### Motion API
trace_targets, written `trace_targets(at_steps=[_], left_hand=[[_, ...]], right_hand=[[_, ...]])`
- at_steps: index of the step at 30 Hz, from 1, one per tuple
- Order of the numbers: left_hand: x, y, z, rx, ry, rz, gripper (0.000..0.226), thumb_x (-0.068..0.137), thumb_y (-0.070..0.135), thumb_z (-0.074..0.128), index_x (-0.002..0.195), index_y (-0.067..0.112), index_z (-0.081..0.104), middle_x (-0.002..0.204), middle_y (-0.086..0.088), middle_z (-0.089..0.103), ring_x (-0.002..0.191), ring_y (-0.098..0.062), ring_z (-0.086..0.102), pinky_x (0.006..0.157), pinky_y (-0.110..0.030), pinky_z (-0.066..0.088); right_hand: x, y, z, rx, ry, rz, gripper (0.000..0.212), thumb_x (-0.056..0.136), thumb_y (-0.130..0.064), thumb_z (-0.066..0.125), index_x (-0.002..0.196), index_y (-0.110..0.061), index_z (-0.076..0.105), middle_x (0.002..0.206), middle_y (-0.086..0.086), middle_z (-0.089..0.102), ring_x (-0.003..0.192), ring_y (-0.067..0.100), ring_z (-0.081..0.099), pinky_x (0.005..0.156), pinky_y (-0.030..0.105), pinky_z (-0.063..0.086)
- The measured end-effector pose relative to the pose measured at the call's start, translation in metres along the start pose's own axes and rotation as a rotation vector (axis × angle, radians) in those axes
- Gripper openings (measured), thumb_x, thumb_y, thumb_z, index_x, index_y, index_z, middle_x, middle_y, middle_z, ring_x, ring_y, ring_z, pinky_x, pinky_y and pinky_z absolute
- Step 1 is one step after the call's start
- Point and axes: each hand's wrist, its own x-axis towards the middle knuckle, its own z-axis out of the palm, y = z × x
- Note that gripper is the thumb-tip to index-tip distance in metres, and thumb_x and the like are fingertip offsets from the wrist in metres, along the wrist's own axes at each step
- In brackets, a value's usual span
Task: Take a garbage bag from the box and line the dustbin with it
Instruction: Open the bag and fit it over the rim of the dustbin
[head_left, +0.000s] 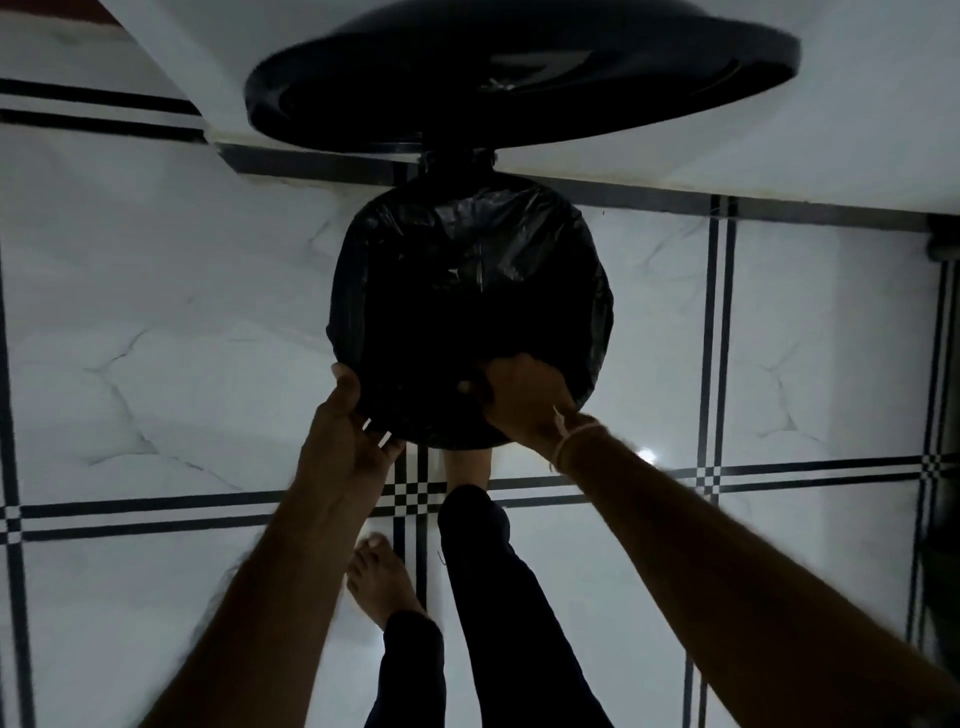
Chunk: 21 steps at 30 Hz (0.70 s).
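Writing is not showing anywhere on the things in view; the light is dim and every dark surface is reading as plain black.

A round dustbin (470, 312) is standing upright on the tiled floor (156, 312), its mouth facing straight up toward the camera, so its long axis is running vertically, away from the viewer. A black garbage bag (467, 244) is lying across the mouth and folding over the rim all the way round, with crinkles catching light on the far side. The inside is too dark to tell how deep the bag is sitting.

The lid (519, 73) is standing swung open on the far side of the bin, its underside tilting toward the camera, and a hinge piece is joining it to the bin's far edge, against the base of a white wall.

The left hand (345, 431) is cupping the near-left outside of the rim, fingers spread loosely and touching the plastic, not closed on it. The right hand (519, 395) is pressing on the near-right rim with fingers curled over the edge into the bag; whether it is actually pinching the plastic cannot be told. A thread band (569, 439) is circling the right wrist.

Bare feet (382, 582) and dark trouser legs are showing below, one foot just under the bin's near edge.
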Motion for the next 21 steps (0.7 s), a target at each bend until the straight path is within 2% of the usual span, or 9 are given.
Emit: trace_targets(at_steps=[2, 4, 5, 8, 11, 14, 17, 19, 21], left_hand=[[-0.002, -0.004, -0.003, -0.029, -0.002, -0.014, 0.038, 0.104, 0.048, 0.047, 0.122, 0.022, 0.067, 0.104, 0.0, 0.08, 0.111, -0.022, 0.069, 0.091, -0.042, 0.054], [-0.004, -0.012, -0.006, -0.061, 0.018, -0.081, 0.042, 0.103, 0.05, 0.048, 0.127, 0.021, 0.065, 0.115, -0.005, 0.074, 0.116, -0.027, 0.066, 0.091, -0.048, 0.054], [-0.006, -0.018, -0.006, -0.08, 0.018, -0.12, 0.043, 0.103, 0.05, 0.048, 0.127, 0.02, 0.065, 0.119, -0.007, 0.071, 0.116, -0.029, 0.065, 0.091, -0.052, 0.054], [-0.009, -0.032, -0.004, -0.185, -0.008, -0.184, 0.048, 0.101, 0.054, 0.049, 0.126, 0.017, 0.065, 0.127, -0.01, 0.068, 0.12, -0.031, 0.062, 0.096, -0.056, 0.051], [-0.014, -0.042, 0.005, -0.291, -0.028, -0.189, 0.066, 0.094, 0.067, 0.051, 0.131, 0.013, 0.063, 0.129, -0.013, 0.069, 0.122, -0.033, 0.062, 0.105, -0.061, 0.046], [-0.018, -0.052, 0.015, -0.324, 0.003, -0.192, 0.073, 0.09, 0.072, 0.052, 0.129, 0.011, 0.064, 0.125, -0.015, 0.071, 0.12, -0.034, 0.064, 0.108, -0.059, 0.044], [-0.014, -0.05, 0.011, -0.305, 0.08, -0.116, 0.069, 0.095, 0.066, 0.05, 0.136, 0.012, 0.062, 0.118, -0.01, 0.074, 0.113, -0.028, 0.069, 0.091, -0.048, 0.057], [-0.011, -0.035, 0.01, -0.272, 0.096, -0.046, 0.073, 0.092, 0.069, 0.053, 0.133, 0.01, 0.063, 0.116, -0.009, 0.074, 0.11, -0.027, 0.07, 0.083, -0.042, 0.06], [-0.008, -0.013, 0.011, -0.146, 0.104, 0.017, 0.069, 0.091, 0.07, 0.053, 0.131, 0.014, 0.064, 0.119, -0.006, 0.072, 0.114, -0.025, 0.068, 0.089, -0.042, 0.057]], right_hand=[[-0.01, 0.002, 0.005, 0.113, 0.434, 0.008, 0.03, 0.097, -0.024, 0.059, 0.124, -0.013, 0.065, 0.12, 0.012, 0.066, 0.113, 0.034, 0.06, 0.087, 0.046, 0.054], [-0.029, 0.003, 0.008, 0.265, 0.802, 0.221, 0.034, 0.09, -0.017, 0.062, 0.124, -0.014, 0.06, 0.123, 0.011, 0.059, 0.111, 0.031, 0.054, 0.086, 0.039, 0.046], [-0.037, 0.008, 0.011, 0.415, 0.881, 0.373, 0.036, 0.092, -0.017, 0.062, 0.127, -0.015, 0.056, 0.127, 0.011, 0.056, 0.116, 0.028, 0.052, 0.089, 0.038, 0.042], [-0.049, 0.019, 0.019, 1.327, 0.694, 0.792, 0.038, 0.102, -0.037, 0.055, 0.134, -0.015, 0.052, 0.135, 0.01, 0.057, 0.126, 0.028, 0.058, 0.093, 0.036, 0.047], [-0.058, 0.018, 0.021, 1.976, 0.276, 0.826, 0.053, 0.105, -0.057, 0.041, 0.135, -0.017, 0.06, 0.128, 0.01, 0.068, 0.119, 0.029, 0.066, 0.091, 0.042, 0.055], [-0.06, 0.014, 0.024, 2.15, 0.215, 0.823, 0.065, 0.098, -0.069, 0.043, 0.136, -0.019, 0.062, 0.13, 0.009, 0.068, 0.123, 0.031, 0.064, 0.092, 0.047, 0.056], [-0.057, 0.015, 0.025, 2.269, 0.262, 0.818, 0.062, 0.101, -0.064, 0.043, 0.14, -0.018, 0.061, 0.126, 0.009, 0.07, 0.122, 0.031, 0.065, 0.083, 0.042, 0.056], [-0.054, 0.025, 0.02, 2.277, 0.302, 0.789, 0.061, 0.103, -0.062, 0.041, 0.141, -0.019, 0.06, 0.131, 0.009, 0.069, 0.122, 0.03, 0.065, 0.085, 0.042, 0.056], [-0.046, 0.039, 0.008, 2.222, 0.328, 0.79, 0.06, 0.102, -0.061, 0.044, 0.141, -0.018, 0.059, 0.136, 0.008, 0.067, 0.122, 0.029, 0.064, 0.086, 0.043, 0.056]])
